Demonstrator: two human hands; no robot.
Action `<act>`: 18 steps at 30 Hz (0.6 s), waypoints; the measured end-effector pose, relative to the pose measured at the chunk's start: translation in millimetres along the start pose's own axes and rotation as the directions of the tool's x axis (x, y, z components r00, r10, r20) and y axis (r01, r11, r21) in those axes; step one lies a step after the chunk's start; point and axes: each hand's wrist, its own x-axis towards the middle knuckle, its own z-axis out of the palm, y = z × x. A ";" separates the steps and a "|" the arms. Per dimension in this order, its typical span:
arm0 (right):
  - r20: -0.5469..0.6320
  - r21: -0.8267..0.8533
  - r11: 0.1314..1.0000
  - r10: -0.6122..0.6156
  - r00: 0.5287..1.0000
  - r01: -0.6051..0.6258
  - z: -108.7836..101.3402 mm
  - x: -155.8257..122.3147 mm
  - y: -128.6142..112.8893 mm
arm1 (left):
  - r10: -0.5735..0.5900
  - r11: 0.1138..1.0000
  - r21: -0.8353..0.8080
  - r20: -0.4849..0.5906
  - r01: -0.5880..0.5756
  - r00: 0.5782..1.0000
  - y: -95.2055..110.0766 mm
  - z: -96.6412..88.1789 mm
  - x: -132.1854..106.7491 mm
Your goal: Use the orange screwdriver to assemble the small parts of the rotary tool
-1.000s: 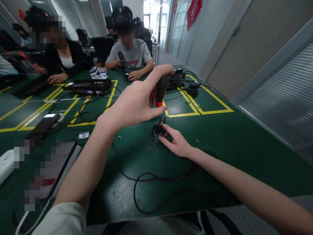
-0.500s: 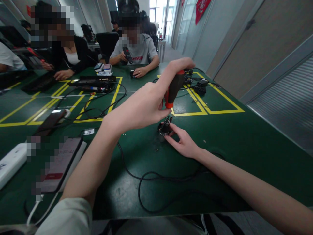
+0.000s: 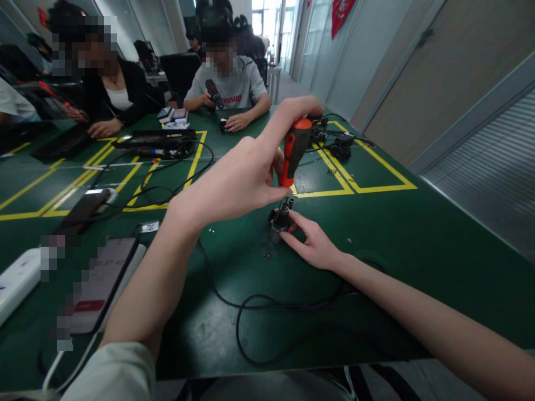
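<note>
My left hand (image 3: 251,172) is raised over the green table, its fingers closed on an orange and dark grey screwdriver (image 3: 296,150), with the index finger reaching over the handle's top. The screwdriver points down, slightly tilted; its tip is hard to make out. Directly below stands a small black part with a conical, stepped top and a shiny ring round its base (image 3: 281,220). My right hand (image 3: 311,239) pinches this part from the right between thumb and fingers. A tiny dark bit, perhaps a screw (image 3: 266,256), lies on the table just in front of it.
A black cable (image 3: 267,303) loops across the table near me. At left lie a phone (image 3: 104,278) and a white power strip (image 3: 20,273). More cables (image 3: 340,147) lie at the back right, inside yellow tape (image 3: 384,189). Across the table, a person (image 3: 228,83) holds a power drill (image 3: 214,93).
The screwdriver handle has turned in my left hand, showing more orange, and its top tilts less to the right. My right hand stays on the black part. The view has shifted slightly.
</note>
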 end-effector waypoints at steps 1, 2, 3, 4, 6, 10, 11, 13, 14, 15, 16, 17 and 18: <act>0.000 -0.002 1.000 -0.001 1.000 0.001 -0.2 -0.1 0.2 | 0.007 1.000 -0.007 -0.001 -0.007 1.000 -0.3 -0.1 0.0; -0.001 -0.004 1.000 -0.002 1.000 0.002 -0.2 -0.3 0.5 | 0.015 1.000 -0.019 -0.003 -0.015 1.000 -0.3 -0.2 -0.1; -0.003 -0.005 1.000 -0.004 1.000 0.004 -0.2 -0.3 0.9 | 0.019 0.999 -0.036 0.000 -0.019 1.000 0.0 -0.4 -0.1; -0.004 -0.005 1.000 -0.007 1.000 0.006 -0.1 -0.3 1.3 | 0.018 0.998 -0.059 0.008 -0.017 1.000 0.5 -0.8 0.0; -0.008 -0.006 1.000 -0.013 1.000 0.012 0.3 -0.1 1.9 | 0.003 0.994 -0.111 0.034 0.001 0.999 1.9 -1.6 0.1; -0.014 -0.001 1.000 -0.031 0.999 0.031 0.5 0.8 1.2 | -0.023 0.987 -0.159 0.059 0.032 0.998 2.9 -3.7 0.5; -0.014 0.000 0.999 -0.034 0.999 0.034 0.5 0.9 1.0 | -0.025 0.987 -0.157 0.064 0.034 0.998 2.5 -4.3 0.5; -0.014 0.001 0.999 -0.032 0.999 0.032 0.6 0.8 1.2 | -0.027 0.987 -0.154 0.083 0.039 0.996 1.5 -5.5 0.4; -0.013 -0.002 1.000 -0.028 1.000 0.028 0.7 0.5 1.6 | -0.027 0.986 -0.159 0.093 0.041 0.995 0.9 -6.2 0.4; -0.012 -0.006 1.000 -0.022 1.000 0.022 0.8 0.2 2.3 | -0.026 0.985 -0.166 0.099 0.042 0.995 0.4 -6.8 0.3; -0.012 -0.011 1.000 -0.017 1.000 0.017 1.0 -0.1 3.0 | -0.025 0.984 -0.174 0.103 0.042 0.994 -0.1 -7.4 0.2; -0.012 -0.017 1.000 -0.012 1.000 0.012 1.1 -0.4 3.7 | -0.024 0.983 -0.181 0.104 0.042 0.994 -0.6 -7.9 0.2; -0.011 -0.021 1.000 -0.009 1.000 0.009 1.2 -0.7 4.3 | -0.022 0.982 -0.185 0.101 0.041 0.995 -1.1 -8.3 0.2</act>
